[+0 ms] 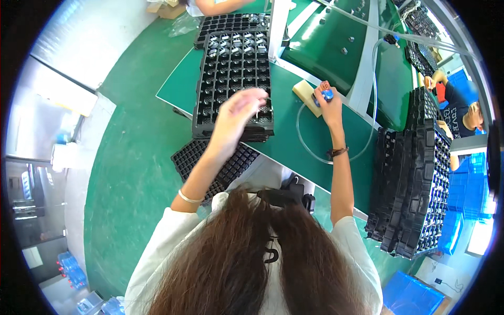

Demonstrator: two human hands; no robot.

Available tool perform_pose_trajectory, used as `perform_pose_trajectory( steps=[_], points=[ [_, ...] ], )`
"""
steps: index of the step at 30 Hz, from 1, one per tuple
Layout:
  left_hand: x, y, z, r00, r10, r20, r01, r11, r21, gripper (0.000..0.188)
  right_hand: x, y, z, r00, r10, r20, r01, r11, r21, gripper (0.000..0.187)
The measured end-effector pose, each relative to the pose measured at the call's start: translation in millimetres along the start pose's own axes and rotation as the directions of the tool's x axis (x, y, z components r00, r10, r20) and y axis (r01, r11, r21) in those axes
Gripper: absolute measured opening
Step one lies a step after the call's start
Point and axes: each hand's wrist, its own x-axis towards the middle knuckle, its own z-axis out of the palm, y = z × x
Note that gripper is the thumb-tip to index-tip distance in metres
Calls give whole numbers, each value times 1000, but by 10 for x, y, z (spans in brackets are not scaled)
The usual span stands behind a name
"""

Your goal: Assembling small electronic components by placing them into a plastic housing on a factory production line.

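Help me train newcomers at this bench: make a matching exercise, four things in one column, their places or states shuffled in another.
1. left hand
2. right hand
3. pale yellow block
4. clear hose

A. curving over the green tabletop
B. gripping a blue handheld tool
C. over a black compartment tray
D. beside the blue handheld tool

Pairs: 1-C; 2-B; 3-D; 4-A
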Motion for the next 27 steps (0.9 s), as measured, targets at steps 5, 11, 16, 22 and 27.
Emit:
perform_pose_trajectory(
  steps=[5,11,16,22,27],
  points=[
    [697,-138,-841,918,338,-207,-192,837,512,23,39,42,54,999,26,47,-24,999,-45,38],
    [1564,-263,-1178,860,494,125,-271,235,934,31,-82,-53,-77,1000,-18,-14,18,1000,8,53],
    [1972,-357,-875,890,334,311,-349,61,935,30,-331,22,-282,997,32,-77,-21,991,131,46],
    [2165,-617,-687,883,338,327,-380,102,919,24,-515,83,-357,994,84,-65,-69,975,210,38],
    [2164,-606,-606,819,384,427,-456,-17,890,19,-397,160,-287,994,82,-76,-74,993,95,45]
  ],
)
